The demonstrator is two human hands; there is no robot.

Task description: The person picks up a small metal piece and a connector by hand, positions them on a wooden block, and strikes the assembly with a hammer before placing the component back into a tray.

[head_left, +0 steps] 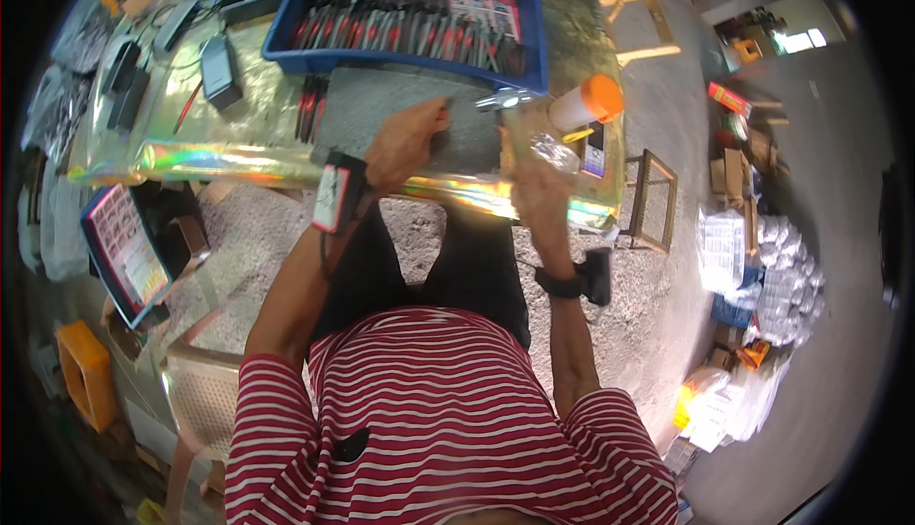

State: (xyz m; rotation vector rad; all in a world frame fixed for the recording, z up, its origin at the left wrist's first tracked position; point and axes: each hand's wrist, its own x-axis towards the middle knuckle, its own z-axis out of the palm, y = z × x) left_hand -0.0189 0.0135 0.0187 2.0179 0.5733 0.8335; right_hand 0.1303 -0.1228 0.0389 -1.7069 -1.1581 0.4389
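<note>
A dark grey slab (367,111) lies on the table in front of me. Over its middle, my left hand (400,149) has its fingers pinched together. A bit of red shows at their tips, too small to name. On the slab's right side, my right hand (543,196) is wrapped round the handle of a hammer. The metal head of the hammer (505,99) is above the slab's far right corner, and its handle is blurred. Several red-and-black tools (308,111) lie at the slab's left edge.
Behind the slab stands a blue bin (405,64) full of red-and-black tools. An orange-lidded jar (586,104) is at the right, beside a crumpled clear wrapper (555,151). Grey boxes (221,72) and cables are on the left. A plastic chair (205,387) stands at lower left.
</note>
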